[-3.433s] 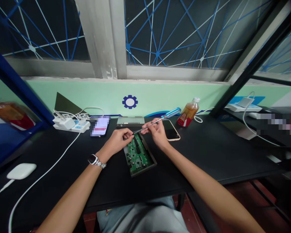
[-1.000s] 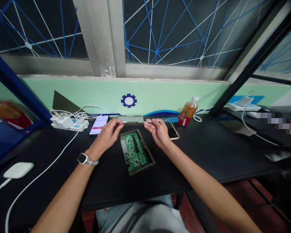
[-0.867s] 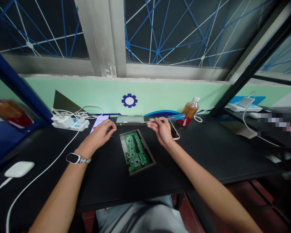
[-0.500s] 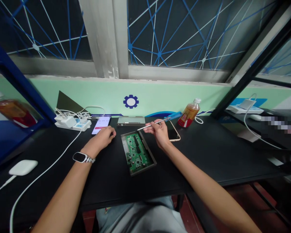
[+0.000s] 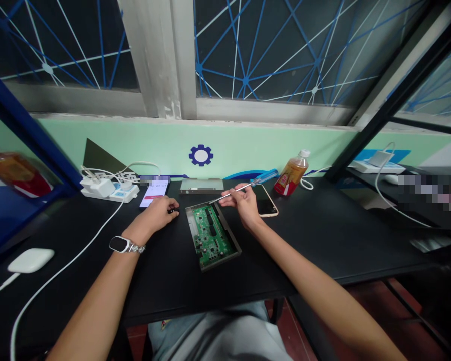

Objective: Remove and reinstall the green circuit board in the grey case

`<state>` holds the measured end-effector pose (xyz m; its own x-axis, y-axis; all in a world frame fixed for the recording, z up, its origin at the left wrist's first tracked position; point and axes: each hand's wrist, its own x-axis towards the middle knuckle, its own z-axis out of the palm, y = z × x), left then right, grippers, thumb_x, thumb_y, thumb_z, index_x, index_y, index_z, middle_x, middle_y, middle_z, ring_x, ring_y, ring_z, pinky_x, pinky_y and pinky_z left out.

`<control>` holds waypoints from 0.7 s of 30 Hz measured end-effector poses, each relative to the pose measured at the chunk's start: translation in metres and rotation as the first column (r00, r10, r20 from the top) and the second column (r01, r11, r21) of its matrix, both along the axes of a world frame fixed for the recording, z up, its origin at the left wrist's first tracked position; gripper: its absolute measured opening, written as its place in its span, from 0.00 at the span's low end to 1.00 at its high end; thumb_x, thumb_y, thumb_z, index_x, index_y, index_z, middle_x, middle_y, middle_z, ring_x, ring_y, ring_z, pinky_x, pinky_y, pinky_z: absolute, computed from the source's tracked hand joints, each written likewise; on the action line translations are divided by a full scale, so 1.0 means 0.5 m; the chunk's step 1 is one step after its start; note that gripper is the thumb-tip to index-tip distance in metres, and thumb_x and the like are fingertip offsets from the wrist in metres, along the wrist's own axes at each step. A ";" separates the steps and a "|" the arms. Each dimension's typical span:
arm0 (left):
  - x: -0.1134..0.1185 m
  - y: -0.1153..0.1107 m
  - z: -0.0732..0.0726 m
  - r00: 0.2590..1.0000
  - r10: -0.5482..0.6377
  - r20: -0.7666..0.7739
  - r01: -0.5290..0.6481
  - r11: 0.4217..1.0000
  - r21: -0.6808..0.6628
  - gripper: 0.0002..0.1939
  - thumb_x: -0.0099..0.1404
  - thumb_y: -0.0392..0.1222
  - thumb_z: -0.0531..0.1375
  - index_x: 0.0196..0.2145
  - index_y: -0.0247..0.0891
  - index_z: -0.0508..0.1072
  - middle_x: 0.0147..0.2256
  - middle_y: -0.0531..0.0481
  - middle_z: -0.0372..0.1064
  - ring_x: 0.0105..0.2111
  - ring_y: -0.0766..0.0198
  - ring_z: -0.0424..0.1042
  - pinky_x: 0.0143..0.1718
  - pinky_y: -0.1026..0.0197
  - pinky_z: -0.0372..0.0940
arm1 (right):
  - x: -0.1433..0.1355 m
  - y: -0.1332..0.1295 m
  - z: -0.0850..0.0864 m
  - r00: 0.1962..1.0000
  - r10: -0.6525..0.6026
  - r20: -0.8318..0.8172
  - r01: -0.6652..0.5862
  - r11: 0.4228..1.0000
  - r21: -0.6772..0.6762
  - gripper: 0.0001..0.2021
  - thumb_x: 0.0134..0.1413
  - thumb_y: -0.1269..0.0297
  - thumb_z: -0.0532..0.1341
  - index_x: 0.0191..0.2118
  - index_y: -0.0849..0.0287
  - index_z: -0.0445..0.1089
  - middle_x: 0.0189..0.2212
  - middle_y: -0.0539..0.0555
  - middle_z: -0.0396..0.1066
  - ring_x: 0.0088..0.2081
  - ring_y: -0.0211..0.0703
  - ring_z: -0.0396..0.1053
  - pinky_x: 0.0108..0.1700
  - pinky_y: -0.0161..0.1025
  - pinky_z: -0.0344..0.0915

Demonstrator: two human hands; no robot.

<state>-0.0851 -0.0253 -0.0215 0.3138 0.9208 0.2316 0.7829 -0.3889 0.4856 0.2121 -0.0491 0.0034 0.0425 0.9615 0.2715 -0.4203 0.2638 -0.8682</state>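
My right hand (image 5: 244,203) grips a screwdriver (image 5: 265,177) with a clear blue handle and a long metal shaft. The shaft slants down leftward, its tip at the far edge of an open metal case (image 5: 231,235). Inside that case lies a green circuit board (image 5: 212,235) with black chips. To the left of the case, my left hand (image 5: 160,213) rests low over the table with curled fingers. Something small and dark shows between its fingertips, too small to name. A phone with a lit screen (image 5: 154,190) lies just beyond this hand.
Behind the case stands a metal cover (image 5: 202,185). A second phone (image 5: 266,200) lies beside my right hand, near a drink bottle (image 5: 291,173). On the left are a power strip (image 5: 126,193), a white earbud case (image 5: 30,260) and a long white cable (image 5: 65,265).
The fingers of my left hand have parted slightly, and a dark spot now shows between them. My right hand keeps the screwdriver at the case's far edge. The view has shifted a little.
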 end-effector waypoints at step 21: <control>0.078 -0.033 0.042 0.971 -0.189 0.143 0.180 0.981 0.076 0.12 0.68 0.43 0.57 0.44 0.40 0.78 0.41 0.43 0.75 0.38 0.57 0.75 0.41 0.55 0.70 | -0.009 -0.007 0.012 0.997 0.035 0.068 -0.036 0.999 0.010 0.23 0.52 0.47 0.68 0.38 0.52 0.55 0.25 0.45 0.76 0.22 0.41 0.77 0.24 0.36 0.74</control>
